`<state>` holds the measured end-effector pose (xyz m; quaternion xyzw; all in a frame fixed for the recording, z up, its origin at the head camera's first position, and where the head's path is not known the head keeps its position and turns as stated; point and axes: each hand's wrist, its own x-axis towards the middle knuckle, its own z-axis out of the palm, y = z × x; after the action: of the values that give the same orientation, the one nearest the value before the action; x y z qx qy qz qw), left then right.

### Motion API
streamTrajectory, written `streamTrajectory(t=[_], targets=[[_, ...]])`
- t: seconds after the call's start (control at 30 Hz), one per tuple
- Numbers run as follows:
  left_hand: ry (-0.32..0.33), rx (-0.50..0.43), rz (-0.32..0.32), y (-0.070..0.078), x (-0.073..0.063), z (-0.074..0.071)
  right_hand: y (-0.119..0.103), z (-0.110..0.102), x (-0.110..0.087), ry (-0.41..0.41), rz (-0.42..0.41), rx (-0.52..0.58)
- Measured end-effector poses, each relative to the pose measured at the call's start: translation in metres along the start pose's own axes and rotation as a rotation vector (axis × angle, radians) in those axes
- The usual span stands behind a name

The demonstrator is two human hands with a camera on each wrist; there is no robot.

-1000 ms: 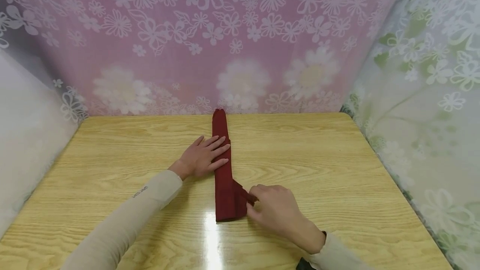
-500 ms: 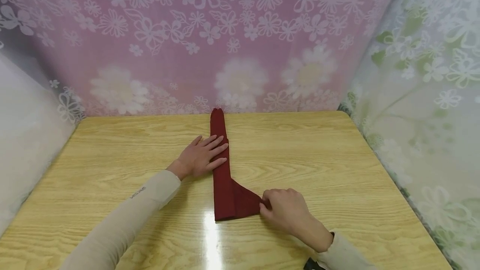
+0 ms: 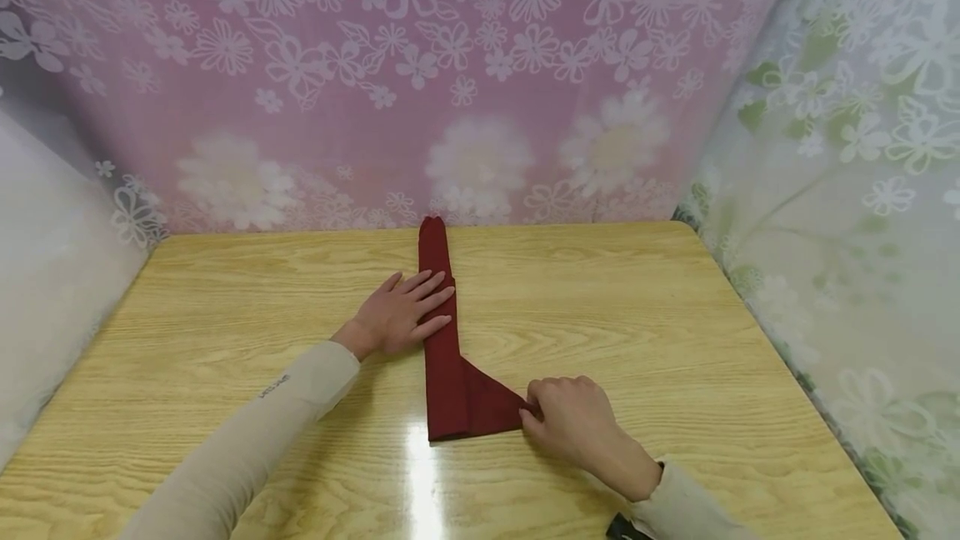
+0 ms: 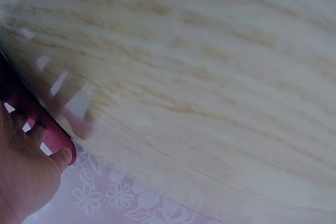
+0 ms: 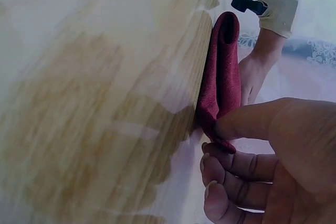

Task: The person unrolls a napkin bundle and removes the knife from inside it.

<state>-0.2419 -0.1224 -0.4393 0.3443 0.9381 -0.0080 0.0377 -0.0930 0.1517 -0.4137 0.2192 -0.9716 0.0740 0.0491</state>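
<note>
Flap of the red cloth (image 3: pixel 444 382) is pulled out

The long folded cloth lies on the counter (image 3: pixel 637 298), near the middle of the frame. A second ago its loose flap (image 3: pixel 491 405), at the lower middle, was bunched up; now it is spread out to the right. So the flap seems much straighter. The left hand (image 3: pixel 396 315) lies on the cloth with its fingers spread. The right hand (image 3: pixel 576 419) pinches the flap's tip and hides it from above. I can't tell how many layers are inside. The left wrist view cuts off part of the cloth.
</note>
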Motion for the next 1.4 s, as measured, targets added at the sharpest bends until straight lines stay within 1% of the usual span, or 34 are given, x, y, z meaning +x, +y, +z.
streamTrajectory(t=[0.17,0.33,0.63,0.93,1.1,1.23,1.4], targets=[[0.017,-0.01,0.006,-0.001,0.0,0.003,0.001,0.003,-0.002,-0.015,0.023,-0.01],[0.038,-0.016,0.014,-0.001,0.0,0.005,0.001,0.004,-0.002,-0.001,0.03,-0.02],[0.02,-0.019,0.003,0.0,0.0,0.001,0.004,0.005,-0.004,0.017,0.042,-0.05],[0.035,-0.022,0.001,0.0,-0.001,0.002,0.008,0.007,-0.007,0.027,0.056,-0.058],[0.024,-0.029,-0.007,-0.001,-0.001,0.003,0.01,0.007,-0.007,0.054,0.03,-0.056],[0.023,-0.035,-0.006,-0.001,-0.001,0.003,0.012,0.007,-0.006,0.069,-0.015,-0.039],[0.041,-0.038,-0.002,-0.001,0.001,0.007,0.018,0.01,-0.003,0.095,-0.117,0.019]])
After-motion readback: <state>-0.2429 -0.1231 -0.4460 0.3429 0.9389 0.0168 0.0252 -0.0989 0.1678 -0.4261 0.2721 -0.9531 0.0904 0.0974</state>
